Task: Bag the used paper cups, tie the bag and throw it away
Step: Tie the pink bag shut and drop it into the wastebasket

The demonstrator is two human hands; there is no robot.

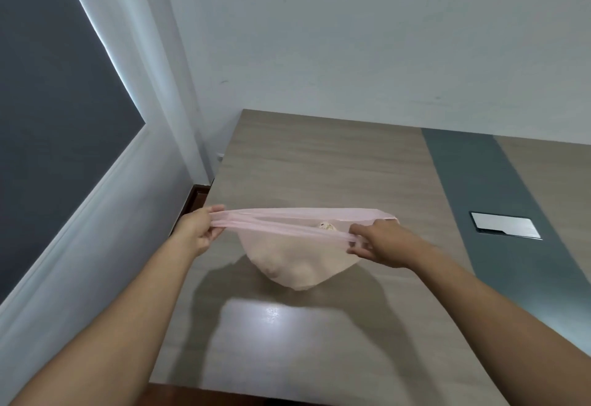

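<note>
A thin pink plastic bag (297, 261) hangs just above the wooden table (319, 165), bulging at the bottom. Its mouth is stretched wide and flat between my two hands. My left hand (198, 229) pinches the left end of the rim, and my right hand (380, 244) pinches the right end. Through the narrow opening a crumpled pale paper cup (327, 226) shows inside the bag. Other contents are hidden by the plastic.
A dark grey strip (473, 188) runs across the table on the right, with a silver cover plate (505, 226) set in it. White walls stand behind and to the left, with a dark window blind (48, 101) at the left. The table's left edge is close to the wall.
</note>
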